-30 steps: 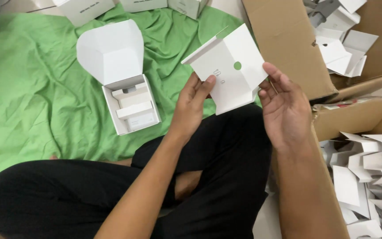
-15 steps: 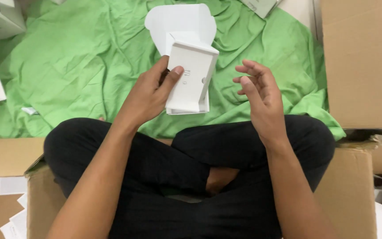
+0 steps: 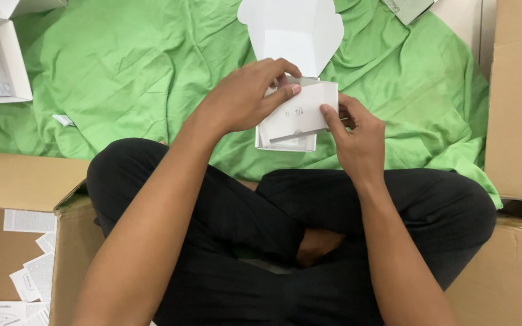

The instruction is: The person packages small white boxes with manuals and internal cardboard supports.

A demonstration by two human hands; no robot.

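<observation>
Since half a second ago the right hand [image 3: 357,136] has closed in: both hands now pinch a white card insert [image 3: 300,111] over the open white box [image 3: 285,142], which sits on the green cloth [image 3: 122,72] near its front edge, just ahead of the crossed legs. Left hand [image 3: 243,99] grasps the card's top edge; insertion looks underway. Box interior is hidden beneath card and fingers. Cardboard cartons [image 3: 521,102] flank the cloth, cut off at frame edges.

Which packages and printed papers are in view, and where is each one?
White box, lid open: centre, on green cloth.
White card: held by left hand and right hand.
Brown carton: right edge.
White leaflets: in bottom-left carton.
</observation>
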